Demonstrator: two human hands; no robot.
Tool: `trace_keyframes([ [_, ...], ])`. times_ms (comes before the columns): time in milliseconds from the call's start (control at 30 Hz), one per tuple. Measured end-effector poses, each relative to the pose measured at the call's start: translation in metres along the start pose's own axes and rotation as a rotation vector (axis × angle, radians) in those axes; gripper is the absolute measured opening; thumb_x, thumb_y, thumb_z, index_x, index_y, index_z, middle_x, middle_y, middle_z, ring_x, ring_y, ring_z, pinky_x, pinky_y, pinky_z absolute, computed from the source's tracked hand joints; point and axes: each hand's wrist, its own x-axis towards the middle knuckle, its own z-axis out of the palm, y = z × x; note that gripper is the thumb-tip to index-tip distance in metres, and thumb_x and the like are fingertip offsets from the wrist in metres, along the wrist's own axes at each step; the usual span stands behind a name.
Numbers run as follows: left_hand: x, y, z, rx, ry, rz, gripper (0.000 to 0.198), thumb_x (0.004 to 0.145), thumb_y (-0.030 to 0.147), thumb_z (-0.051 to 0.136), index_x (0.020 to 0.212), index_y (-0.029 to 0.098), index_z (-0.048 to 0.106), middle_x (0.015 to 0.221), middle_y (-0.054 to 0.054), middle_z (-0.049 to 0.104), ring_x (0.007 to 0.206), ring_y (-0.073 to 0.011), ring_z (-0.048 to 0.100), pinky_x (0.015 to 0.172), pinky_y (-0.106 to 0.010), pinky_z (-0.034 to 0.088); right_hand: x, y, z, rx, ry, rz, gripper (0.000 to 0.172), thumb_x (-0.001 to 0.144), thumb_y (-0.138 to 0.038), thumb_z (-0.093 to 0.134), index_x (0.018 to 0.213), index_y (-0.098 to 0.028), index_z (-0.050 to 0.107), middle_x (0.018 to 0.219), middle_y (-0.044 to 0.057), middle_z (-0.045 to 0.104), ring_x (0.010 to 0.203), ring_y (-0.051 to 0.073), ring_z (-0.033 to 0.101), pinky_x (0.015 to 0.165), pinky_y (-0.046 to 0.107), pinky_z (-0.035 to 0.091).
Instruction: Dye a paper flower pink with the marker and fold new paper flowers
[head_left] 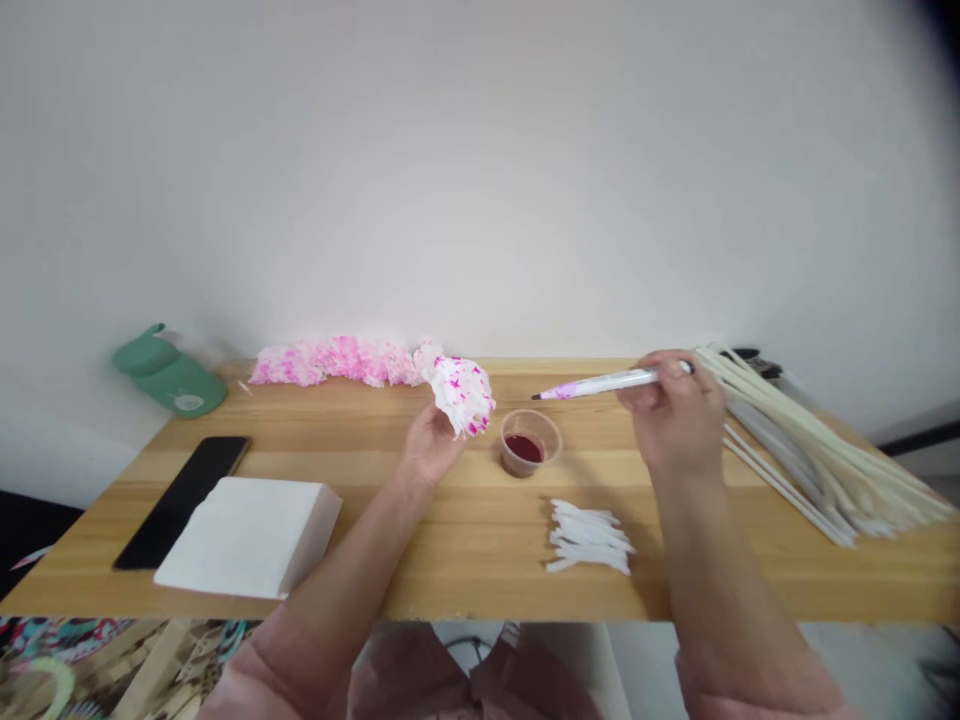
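Note:
My left hand [433, 445] is closed around the base of a white tissue-paper flower [462, 393] dotted with magenta spots. In my right hand [679, 415] is a white pen-like brush [600, 384], its body stained pink and its dark tip pointing left toward the flower, a gap apart from it. Below and between the two sits a small clear plastic cup [551, 452] with dark red liquid in the bottom. Nearer to me lies a small pile of short white sticks [589, 537].
A row of pink-and-white paper flowers [341, 360] runs along the wall. To the left are a green bottle [171, 372], a black phone [184, 500] and a white block-shaped stack [240, 535]. Long cream-coloured strips [825, 450] lie at the right on the wooden table [465, 540].

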Motion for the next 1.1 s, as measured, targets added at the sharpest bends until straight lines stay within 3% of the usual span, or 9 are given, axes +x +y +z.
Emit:
trace_keyframes([
  [100, -0.001, -0.001, 0.000, 0.012, -0.017, 0.006, 0.038, 0.092, 0.016, 0.041, 0.125, 0.019, 0.058, 0.112, -0.007, 0.070, 0.099, -0.0176, 0.066, 0.087, -0.031, 0.052, -0.007, -0.023, -0.007, -0.365, -0.034, -0.119, 0.018, 0.077, -0.036, 0.068, 0.071, -0.021, 0.063, 0.058, -0.002, 0.054, 0.047, 0.009, 0.040, 0.045, 0.025, 0.032],
  [233, -0.002, -0.002, 0.001, 0.039, -0.087, 0.058, 0.038, 0.090, 0.012, 0.045, 0.124, 0.021, 0.058, 0.111, -0.007, 0.070, 0.101, -0.0177, 0.065, 0.090, -0.032, 0.050, -0.023, -0.039, 0.003, -0.806, -0.245, -0.249, 0.009, 0.078, -0.029, 0.066, 0.075, -0.021, 0.066, 0.062, -0.001, 0.061, 0.054, 0.011, 0.050, 0.050, 0.024, 0.035],
  [367, 0.000, -0.001, -0.001, 0.023, -0.098, 0.113, 0.030, 0.086, 0.008, 0.050, 0.109, 0.020, 0.064, 0.095, -0.004, 0.070, 0.087, -0.0132, 0.064, 0.084, -0.027, 0.049, -0.032, -0.025, 0.018, -0.942, -0.402, -0.263, 0.012, 0.082, -0.030, 0.060, 0.077, -0.020, 0.066, 0.058, -0.002, 0.061, 0.050, 0.010, 0.051, 0.051, 0.024, 0.035],
  [500, 0.002, -0.001, -0.002, -0.010, -0.100, 0.118, 0.017, 0.082, 0.004, 0.053, 0.082, 0.017, 0.064, 0.071, 0.000, 0.063, 0.068, -0.0100, 0.059, 0.071, -0.024, 0.048, -0.033, -0.003, 0.019, -1.039, -0.466, -0.225, 0.013, 0.083, -0.030, 0.059, 0.080, -0.020, 0.067, 0.059, -0.001, 0.064, 0.052, 0.011, 0.054, 0.054, 0.024, 0.036],
  [667, 0.002, -0.001, -0.001, -0.007, -0.114, 0.127, 0.016, 0.080, 0.003, 0.053, 0.072, 0.015, 0.060, 0.072, -0.002, 0.063, 0.071, -0.0110, 0.058, 0.067, -0.024, 0.047, -0.034, 0.008, 0.016, -1.067, -0.476, -0.198, 0.016, 0.083, -0.031, 0.058, 0.080, -0.020, 0.068, 0.061, 0.000, 0.066, 0.053, 0.011, 0.055, 0.054, 0.024, 0.036],
  [867, 0.002, -0.001, -0.002, -0.015, -0.119, 0.122, 0.017, 0.080, 0.003, 0.052, 0.070, 0.015, 0.059, 0.073, -0.002, 0.063, 0.069, -0.0103, 0.058, 0.067, -0.023, 0.048, -0.034, 0.004, 0.016, -1.048, -0.458, -0.175, 0.014, 0.082, -0.030, 0.059, 0.079, -0.020, 0.067, 0.059, 0.000, 0.064, 0.052, 0.011, 0.055, 0.053, 0.023, 0.036],
  [1000, 0.003, -0.001, -0.002, -0.028, -0.123, 0.119, 0.016, 0.080, 0.002, 0.053, 0.072, 0.014, 0.060, 0.070, -0.001, 0.062, 0.067, -0.0101, 0.058, 0.068, -0.024, 0.049, -0.028, -0.010, 0.008, -0.927, -0.332, -0.168, 0.015, 0.082, -0.033, 0.060, 0.079, -0.020, 0.067, 0.062, 0.000, 0.064, 0.052, 0.011, 0.052, 0.052, 0.023, 0.037],
  [1100, 0.003, -0.001, -0.002, -0.032, -0.117, 0.116, 0.014, 0.079, 0.002, 0.055, 0.072, 0.013, 0.060, 0.071, -0.002, 0.063, 0.067, -0.0102, 0.058, 0.068, -0.024, 0.049, -0.020, -0.016, -0.004, -0.827, -0.186, -0.084, 0.015, 0.079, -0.034, 0.062, 0.075, -0.020, 0.065, 0.061, -0.001, 0.060, 0.052, 0.010, 0.049, 0.050, 0.023, 0.037],
])
